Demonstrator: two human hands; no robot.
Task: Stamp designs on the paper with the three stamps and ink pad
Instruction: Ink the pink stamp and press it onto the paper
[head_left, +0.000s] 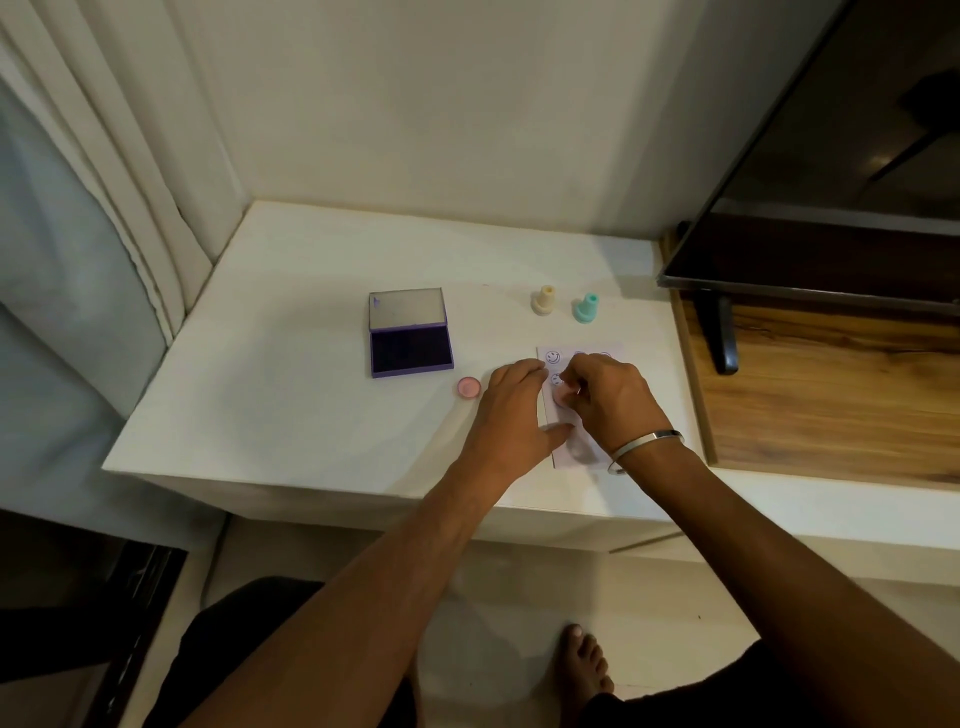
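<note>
A small pale pink paper (571, 453) lies near the front right of the white table (311, 405), with smiley prints along its top edge. My right hand (610, 402) grips a pink stamp (562, 396) and holds it down on the paper. Flat beside it, my left hand (511, 410) rests with straight fingers on the paper's left edge. The pink stamp's cap (468, 387) sits on the table to the left. An open purple ink pad (410, 332) lies further left. A cream stamp (544, 300) and a teal stamp (587, 307) stand upright behind the paper.
A dark TV screen (831, 197) on a black foot (719, 332) stands on a wooden shelf (831, 395) at the right. Curtains (104, 234) hang at the left. My bare foot (584, 660) is on the floor below the table's front edge.
</note>
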